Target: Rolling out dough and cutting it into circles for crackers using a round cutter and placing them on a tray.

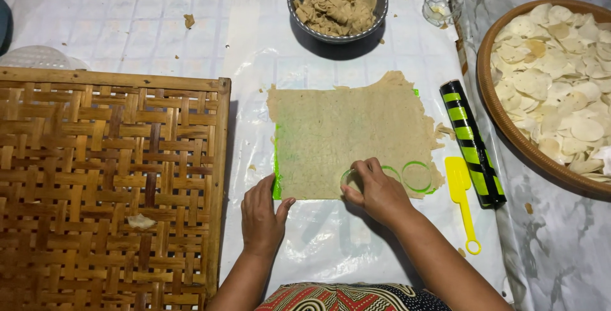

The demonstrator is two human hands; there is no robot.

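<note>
White plastic sheeting (159,28) covers the whole work surface, with a clearer film laid over its middle strip. Largest on it is a woven bamboo mat (108,184) filling the near left corner, a small pale scrap (140,222) lying on its weave. Along the right edge sits a round woven tray (493,104), heaped with thin pale discs (560,76).

At the centre of the surface lies a rolled-out sheet of beige dough (344,136), roughly rectangular and ragged along its far and right edges, spread on a green backing that peeks out at the left side. Two round holes (417,176) are cut in its near right corner — green shows through them.

At the far edge, middle, a grey metal bowl (301,2) holds crumpled dough trimmings (337,7); just right of it stands a small clear glass (441,4). Right of the dough lies a black-and-green striped roller (472,142), and beside it, nearer the person, a yellow plastic scraper (459,190).

The right hand (377,190) is curled over a small round cutter (349,180), pressing it into the dough's near edge, just left of the holes. The left hand (262,219) rests flat and spread on the film, fingertips at the sheet's near left corner — holding nothing.
</note>
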